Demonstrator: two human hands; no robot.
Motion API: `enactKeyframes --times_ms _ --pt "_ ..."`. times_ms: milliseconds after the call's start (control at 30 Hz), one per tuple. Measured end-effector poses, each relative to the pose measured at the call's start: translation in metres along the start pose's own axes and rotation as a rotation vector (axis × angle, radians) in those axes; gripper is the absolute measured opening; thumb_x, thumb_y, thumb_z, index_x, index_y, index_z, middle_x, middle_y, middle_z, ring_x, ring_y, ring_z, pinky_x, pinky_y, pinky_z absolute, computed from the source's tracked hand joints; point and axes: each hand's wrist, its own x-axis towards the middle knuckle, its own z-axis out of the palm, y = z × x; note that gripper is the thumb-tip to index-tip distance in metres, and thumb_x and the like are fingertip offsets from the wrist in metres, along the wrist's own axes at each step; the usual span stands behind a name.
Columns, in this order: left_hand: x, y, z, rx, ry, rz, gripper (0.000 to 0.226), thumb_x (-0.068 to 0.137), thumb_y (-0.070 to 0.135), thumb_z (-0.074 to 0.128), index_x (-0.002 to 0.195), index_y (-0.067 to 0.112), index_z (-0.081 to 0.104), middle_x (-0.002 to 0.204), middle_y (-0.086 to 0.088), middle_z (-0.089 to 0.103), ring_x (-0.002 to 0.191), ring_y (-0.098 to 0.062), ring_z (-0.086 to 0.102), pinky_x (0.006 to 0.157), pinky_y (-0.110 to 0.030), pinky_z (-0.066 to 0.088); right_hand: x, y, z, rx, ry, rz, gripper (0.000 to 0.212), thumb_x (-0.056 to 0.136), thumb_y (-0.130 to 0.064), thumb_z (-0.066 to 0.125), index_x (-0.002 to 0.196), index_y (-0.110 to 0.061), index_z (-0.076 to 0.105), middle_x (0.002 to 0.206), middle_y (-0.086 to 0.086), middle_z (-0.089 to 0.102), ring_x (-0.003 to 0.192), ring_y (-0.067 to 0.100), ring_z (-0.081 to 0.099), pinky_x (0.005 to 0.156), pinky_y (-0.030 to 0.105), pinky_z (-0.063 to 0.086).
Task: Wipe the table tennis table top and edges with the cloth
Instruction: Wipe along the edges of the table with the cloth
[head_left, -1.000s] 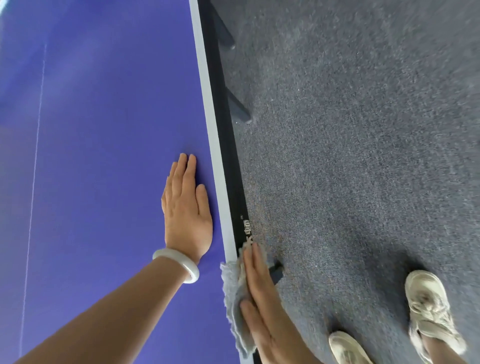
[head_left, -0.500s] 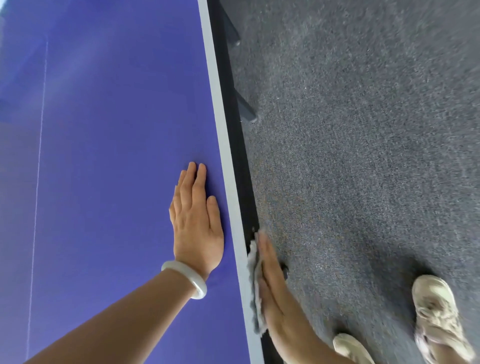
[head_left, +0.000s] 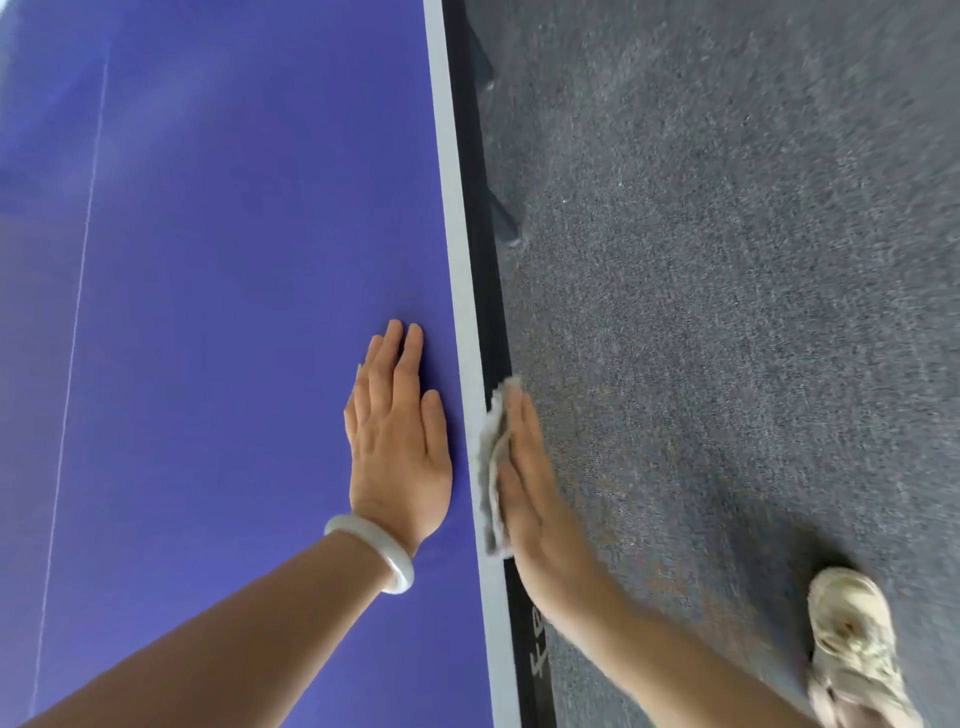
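- Table tennis table (head_left: 234, 312): the blue top is seen from above. The white border stripe (head_left: 457, 260) along its side is taken as the reference.
- Left hand (head_left: 397, 441): laid flat, palm down, on the blue top just left of the stripe. The fingers are straight and together, and nothing is held.
- A pale bangle (head_left: 382, 553) is worn on the left wrist, left of the stripe.
- Black side edge (head_left: 480, 260): directly right of the stripe. Pale lettering is noted low on it but cannot be read.
- Cloth (head_left: 491, 467): grey and bunched, pressed against the side edge, touching the stripe's right margin.
- Right hand (head_left: 530, 478): slightly blurred. The fingers are extended and pressed flat on the cloth from the outer side, not curled round it.
- Grey carpet (head_left: 727, 312) is recorded right of the stripe, with one pale shoe (head_left: 852, 639) well to the right.
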Motion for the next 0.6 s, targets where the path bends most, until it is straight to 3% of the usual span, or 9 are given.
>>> enactKeyframes --times_ms 133,200,267,333,367,433,500,533,600 --pt "0.001 -0.001 0.001 0.015 0.003 0.005 0.055 0.102 0.027 0.025 0.156 0.018 0.024 0.164 0.004 0.018 0.151 -0.014 0.012 0.122 -0.041 0.014 -0.033 0.007 0.0 0.014 -0.063 0.094 0.053 0.108 -0.026 0.024 0.153 -0.033 -0.003 0.161 -0.03 -0.006 0.149 -0.003 -0.009 0.125 0.029 0.002" --pt "0.0 0.0 0.0 0.009 -0.011 -0.002 0.055 0.102 0.027 0.025 0.157 0.019 0.024 0.164 0.006 0.016 0.151 -0.012 0.01 0.122 -0.042 0.013 0.015 -0.01 -0.009 0.138 -0.088 0.188 0.055 0.108 -0.028 0.025 0.155 -0.036 -0.003 0.162 -0.014 0.012 0.148 0.007 0.014 0.122 0.039 0.026" --pt "0.001 0.0 -0.001 0.003 -0.019 -0.011 0.055 0.102 0.028 0.025 0.157 0.021 0.023 0.164 0.008 0.015 0.151 -0.01 0.008 0.123 -0.043 0.013 0.077 -0.034 -0.023 0.258 -0.076 0.24 0.056 0.108 -0.032 0.025 0.158 -0.033 0.001 0.152 -0.012 0.036 0.129 0.005 0.046 0.093 0.016 0.051" --pt "0.002 0.001 -0.001 0.016 -0.02 -0.009 0.055 0.102 0.029 0.025 0.157 0.022 0.023 0.164 0.009 0.015 0.151 -0.01 0.008 0.123 -0.044 0.013 0.123 -0.058 -0.031 0.246 -0.019 0.245 0.054 0.108 -0.035 0.024 0.159 -0.028 0.006 0.14 -0.012 0.047 0.119 0.001 0.056 0.065 -0.001 0.045" --pt "0.001 0.0 -0.001 0.024 -0.019 -0.006 0.055 0.103 0.029 0.025 0.157 0.021 0.023 0.164 0.008 0.015 0.151 -0.01 0.009 0.123 -0.045 0.014 0.129 -0.063 -0.032 0.249 -0.008 0.211 0.054 0.108 -0.037 0.024 0.159 -0.028 0.009 0.146 -0.009 0.044 0.119 -0.004 0.053 0.061 -0.004 0.041" --pt "-0.001 0.0 -0.002 0.031 -0.021 -0.01 0.055 0.102 0.03 0.024 0.157 0.021 0.023 0.164 0.007 0.015 0.152 -0.011 0.008 0.123 -0.044 0.013 0.119 -0.059 -0.026 0.256 0.039 0.183 0.054 0.107 -0.039 0.024 0.159 -0.029 0.01 0.16 -0.012 0.025 0.138 0.003 0.039 0.075 -0.006 0.04" --pt "0.0 0.001 -0.002 0.035 -0.021 -0.006 0.057 0.101 0.032 0.02 0.157 0.019 0.023 0.164 0.006 0.015 0.152 -0.013 0.009 0.123 -0.044 0.013 0.086 -0.046 -0.016 0.249 0.041 0.187 0.056 0.106 -0.038 0.027 0.158 -0.032 0.007 0.162 -0.021 0.012 0.147 0.0 0.023 0.107 0.015 0.041" --pt "0.001 0.002 -0.002 0.043 -0.021 -0.001 0.058 0.101 0.033 0.019 0.157 0.018 0.023 0.164 0.005 0.016 0.152 -0.013 0.009 0.123 -0.044 0.013 0.063 -0.036 -0.012 0.232 0.015 0.184 0.058 0.104 -0.04 0.028 0.157 -0.035 0.004 0.162 -0.025 0.008 0.148 -0.003 0.018 0.114 0.03 0.039" --pt "0.003 0.002 -0.002 0.053 -0.022 0.002 0.059 0.1 0.033 0.018 0.157 0.018 0.023 0.164 0.003 0.016 0.152 -0.014 0.009 0.123 -0.044 0.013 0.028 -0.021 -0.005 0.125 -0.008 0.203 0.063 0.099 -0.046 0.029 0.156 -0.038 0.002 0.162 -0.026 0.004 0.149 -0.004 0.011 0.121 0.045 0.028"
